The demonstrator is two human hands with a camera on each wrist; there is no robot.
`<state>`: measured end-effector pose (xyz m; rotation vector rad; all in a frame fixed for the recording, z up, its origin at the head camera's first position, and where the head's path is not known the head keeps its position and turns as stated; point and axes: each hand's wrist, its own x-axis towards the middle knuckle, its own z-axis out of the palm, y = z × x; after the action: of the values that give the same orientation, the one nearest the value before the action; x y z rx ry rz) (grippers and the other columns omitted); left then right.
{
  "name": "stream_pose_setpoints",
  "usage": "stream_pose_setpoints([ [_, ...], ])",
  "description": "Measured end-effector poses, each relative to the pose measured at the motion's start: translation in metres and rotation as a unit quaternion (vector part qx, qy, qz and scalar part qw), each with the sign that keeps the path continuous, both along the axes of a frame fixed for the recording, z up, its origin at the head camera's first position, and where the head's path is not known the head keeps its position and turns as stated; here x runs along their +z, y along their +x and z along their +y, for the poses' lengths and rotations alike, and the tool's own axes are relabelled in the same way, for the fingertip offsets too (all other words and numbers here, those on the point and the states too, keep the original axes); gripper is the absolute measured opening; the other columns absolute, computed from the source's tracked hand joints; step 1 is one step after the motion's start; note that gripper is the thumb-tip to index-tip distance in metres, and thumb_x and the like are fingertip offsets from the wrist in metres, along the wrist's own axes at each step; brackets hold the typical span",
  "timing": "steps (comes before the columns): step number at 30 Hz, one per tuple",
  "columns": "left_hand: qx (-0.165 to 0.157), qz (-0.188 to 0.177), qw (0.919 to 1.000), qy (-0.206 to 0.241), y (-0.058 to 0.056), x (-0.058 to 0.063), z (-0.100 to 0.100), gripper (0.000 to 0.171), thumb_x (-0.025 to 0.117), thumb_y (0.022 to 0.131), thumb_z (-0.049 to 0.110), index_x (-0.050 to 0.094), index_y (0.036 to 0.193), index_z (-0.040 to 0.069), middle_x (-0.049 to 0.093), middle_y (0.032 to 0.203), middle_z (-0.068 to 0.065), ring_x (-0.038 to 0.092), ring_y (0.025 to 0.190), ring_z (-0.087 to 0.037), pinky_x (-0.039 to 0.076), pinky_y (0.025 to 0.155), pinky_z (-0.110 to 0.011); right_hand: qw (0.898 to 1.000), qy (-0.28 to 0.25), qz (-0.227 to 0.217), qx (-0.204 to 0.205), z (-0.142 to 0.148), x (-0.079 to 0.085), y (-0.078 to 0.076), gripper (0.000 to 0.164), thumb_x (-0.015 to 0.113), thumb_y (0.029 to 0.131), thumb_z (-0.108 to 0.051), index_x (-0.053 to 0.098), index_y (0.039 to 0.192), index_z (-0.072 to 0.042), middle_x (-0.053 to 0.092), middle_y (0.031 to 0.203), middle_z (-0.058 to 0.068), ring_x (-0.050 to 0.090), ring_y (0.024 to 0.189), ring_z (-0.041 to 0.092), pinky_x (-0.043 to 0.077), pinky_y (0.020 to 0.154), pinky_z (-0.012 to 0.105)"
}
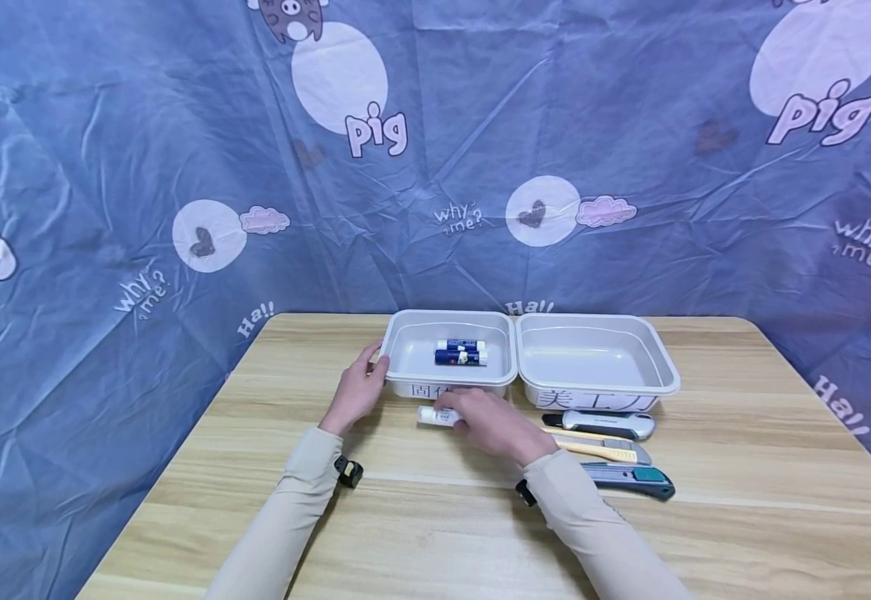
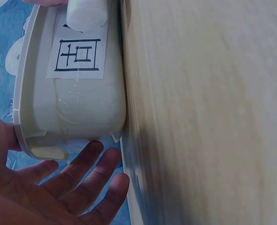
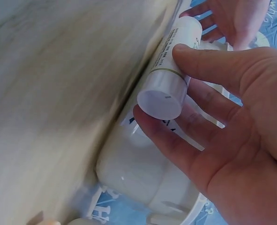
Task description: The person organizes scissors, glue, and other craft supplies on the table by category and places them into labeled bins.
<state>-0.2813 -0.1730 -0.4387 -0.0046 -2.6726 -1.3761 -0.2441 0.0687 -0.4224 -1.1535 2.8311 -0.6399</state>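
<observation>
My right hand (image 1: 491, 425) pinches a white glue stick (image 1: 435, 416) between thumb and fingers, just in front of the left plastic tub (image 1: 446, 385). In the right wrist view the glue stick (image 3: 168, 70) lies sideways, one round end toward the camera. My left hand (image 1: 356, 393) touches the near left corner of that tub. As the left wrist view shows, the thumb is at the rim and the other fingers (image 2: 89, 183) are loosely spread beside the end wall. Two blue glue sticks (image 1: 461, 358) with white caps lie inside the tub. A paper label is on its front.
A second labelled tub (image 1: 593, 392) stands against the first on the right. Three utility knives lie before it: a silver-and-black one (image 1: 608, 423), a yellow one (image 1: 603, 450) and a grey-green one (image 1: 630, 477). A blue printed cloth (image 1: 465, 167) hangs behind the wooden table (image 1: 420, 533).
</observation>
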Motion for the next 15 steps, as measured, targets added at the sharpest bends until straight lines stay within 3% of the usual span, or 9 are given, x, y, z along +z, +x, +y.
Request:
stream_pose_setpoints([
  [15, -0.003, -0.007, 1.0, 0.001, -0.001, -0.001, -0.001, 0.046, 0.043, 0.103, 0.038, 0.045, 0.145, 0.02, 0.07, 0.104, -0.014, 0.066, 0.09, -0.023, 0.05, 0.074, -0.033, 1.0, -0.012, 0.007, 0.013, -0.001, 0.013, 0.005, 0.046, 0.069, 0.085, 0.0, 0.062, 0.127, -0.018, 0.066, 0.126, -0.001, 0.062, 0.114, 0.018, 0.049, 0.098, 0.036],
])
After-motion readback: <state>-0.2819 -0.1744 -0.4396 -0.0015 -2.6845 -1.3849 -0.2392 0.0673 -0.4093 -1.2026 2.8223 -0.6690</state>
